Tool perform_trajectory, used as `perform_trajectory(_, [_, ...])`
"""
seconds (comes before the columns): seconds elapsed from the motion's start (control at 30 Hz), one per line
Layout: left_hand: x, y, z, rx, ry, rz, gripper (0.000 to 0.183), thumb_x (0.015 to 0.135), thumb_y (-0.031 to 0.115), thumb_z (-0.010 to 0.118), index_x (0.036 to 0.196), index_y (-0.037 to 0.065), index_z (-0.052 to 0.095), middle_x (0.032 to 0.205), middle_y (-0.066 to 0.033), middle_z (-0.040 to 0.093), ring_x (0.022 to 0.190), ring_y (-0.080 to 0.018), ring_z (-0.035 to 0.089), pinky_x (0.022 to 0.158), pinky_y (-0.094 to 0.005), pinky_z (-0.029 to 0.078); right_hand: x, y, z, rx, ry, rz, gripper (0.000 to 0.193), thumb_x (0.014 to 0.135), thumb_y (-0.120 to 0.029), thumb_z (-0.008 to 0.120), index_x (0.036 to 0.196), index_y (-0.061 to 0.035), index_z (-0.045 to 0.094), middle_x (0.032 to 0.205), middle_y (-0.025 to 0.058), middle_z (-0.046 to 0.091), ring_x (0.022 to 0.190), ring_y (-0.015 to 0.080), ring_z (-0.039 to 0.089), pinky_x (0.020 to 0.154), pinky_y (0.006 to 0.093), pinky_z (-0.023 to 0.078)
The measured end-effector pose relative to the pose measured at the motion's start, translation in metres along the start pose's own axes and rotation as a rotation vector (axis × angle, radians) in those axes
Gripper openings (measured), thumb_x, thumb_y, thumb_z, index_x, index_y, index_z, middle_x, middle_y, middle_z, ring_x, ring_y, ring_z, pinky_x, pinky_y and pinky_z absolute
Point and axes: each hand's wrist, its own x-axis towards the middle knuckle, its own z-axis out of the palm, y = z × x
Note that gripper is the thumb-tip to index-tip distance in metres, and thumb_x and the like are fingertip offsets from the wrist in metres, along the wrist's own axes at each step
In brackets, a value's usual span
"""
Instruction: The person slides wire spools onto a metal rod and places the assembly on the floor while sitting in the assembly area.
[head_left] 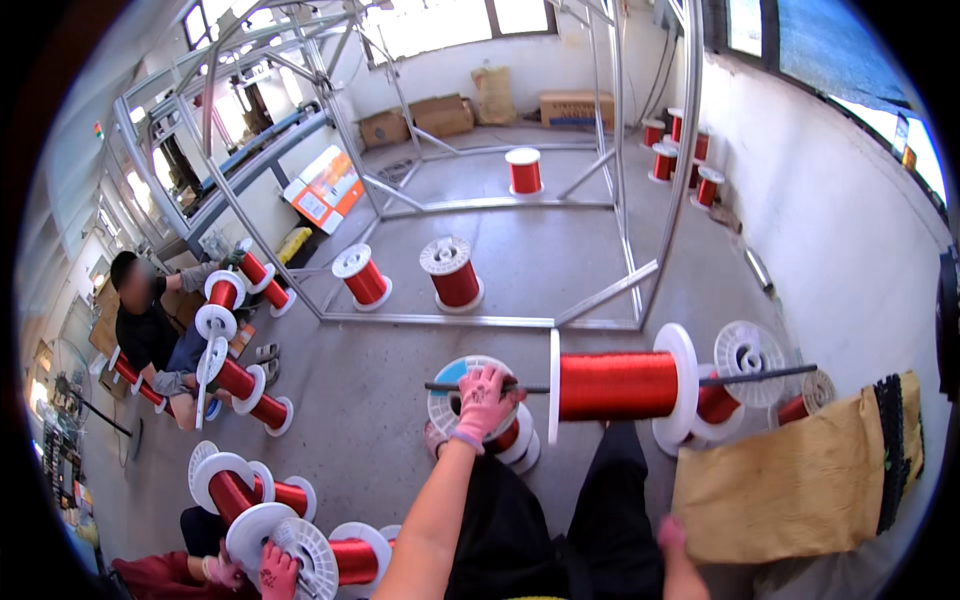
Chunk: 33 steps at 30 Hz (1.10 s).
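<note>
- The pink-gloved left hand (484, 405) was closed on the dark rod (765, 374), near its left end.
- The red spool (617, 386) lay sideways on this rod — above the grey floor (350, 400).
- The right hand (672, 535) was low, beside the brown sheet (780, 490) — its grip I could not tell.

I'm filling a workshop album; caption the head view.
Pink-gloved left hand grips a dark rod running through a white-flanged spool of red wire.

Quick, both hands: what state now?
Left hand: closed around the dark rod.
Right hand: blurred, near the brown sack; open or closed can't be told.
</note>
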Motion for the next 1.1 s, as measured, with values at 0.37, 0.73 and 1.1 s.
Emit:
perform_trajectory(0.37, [0.015,0.003,-0.023,-0.002,0.014,-0.004,0.035,0.073,0.041,0.07,0.096,0.016,0.066,0.103,-0.0051,0.059,0.104,-0.0272,0.052,0.09,-0.0437,0.034,-0.046,0.009,-0.063,0.352,0.305,-0.003,0.027,0.09,-0.017,0.045,0.115,-0.0105,0.055,0.123,0.0168,0.054,0.099,0.0357,0.06,0.083,0.0435,0.049])
perform_trajectory(0.73, [0.011,0.002,-0.018,-0.009,0.075,0.03,0.032,0.072,0.039,0.07,0.093,0.015,0.066,0.098,-0.0042,0.06,0.098,-0.0268,0.055,0.087,-0.0427,0.037,-0.058,-0.005,-0.071,0.403,0.333,-0.015,0.03,0.091,-0.023,0.046,0.118,-0.0113,0.053,0.122,0.0171,0.053,0.099,0.0374,0.057,0.083,0.0449,0.048])
perform_trajectory(1.1, [0.013,0.0,-0.02,-0.006,0.049,0.0,0.03,0.073,0.038,0.069,0.093,0.015,0.067,0.099,-0.0052,0.059,0.102,-0.0275,0.053,0.091,-0.0442,0.035,-0.054,-0.057,-0.48,1.211,0.92,-0.226,0.048,0.095,-0.037,0.045,0.119,0.0036,0.051,0.111,0.0271,0.06,0.108,0.0383,0.057,0.092,0.042,0.042])
